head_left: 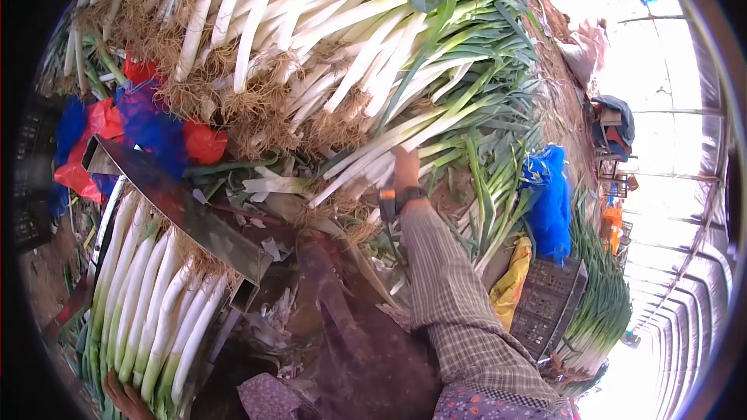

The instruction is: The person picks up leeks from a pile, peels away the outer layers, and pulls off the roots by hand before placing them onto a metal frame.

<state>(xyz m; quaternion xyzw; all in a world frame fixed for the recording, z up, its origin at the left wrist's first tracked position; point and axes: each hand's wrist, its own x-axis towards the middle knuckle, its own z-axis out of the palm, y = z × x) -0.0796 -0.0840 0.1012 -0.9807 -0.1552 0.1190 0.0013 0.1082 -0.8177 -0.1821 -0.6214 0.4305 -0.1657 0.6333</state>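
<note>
At the lower left, my left hand (128,398) lies with its fingers stretched against the green lower part of a row of leeks (148,295). This row sits in a metal frame (175,206), roots toward the frame's upper bar. My right hand (405,167) reaches into the front of a large heap of leeks (311,31). Its fingers are closed around a leek stem (366,154), partly hidden by the hand. A dark band is on that wrist, and a small orange-and-black thing (387,206) shows beside it; I cannot make out its kind.
Red and blue netting or bags (148,128) lie between heap and frame. On the right are a blue net bag (548,202), a yellow sack (512,284), a dark plastic crate (548,303) and more leeks (599,303). Root scraps and peeled leaves litter the ground.
</note>
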